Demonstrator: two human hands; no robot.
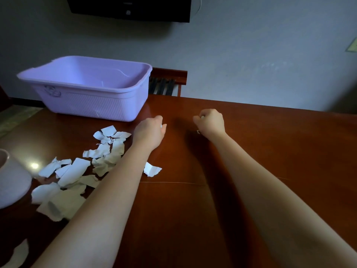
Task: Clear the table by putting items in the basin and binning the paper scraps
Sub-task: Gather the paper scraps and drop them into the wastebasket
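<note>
Reaching out over the brown table (251, 151), both hands are curled nearly closed: the left hand (149, 130) shows a sliver of white at its fingertips, the right hand (210, 122) pinches small white bits, so each seems to hold a scrap. The torn paper scraps (77, 171) lie heaped at eight o'clock of the left hand, one stray piece (151, 169) beside the forearm. They look featherlight, limp and easily blown about; gathering them into a bunch should work better than pinching edges. The lilac basin (87, 88) stands empty at eleven o'clock. No bin shows.
</note>
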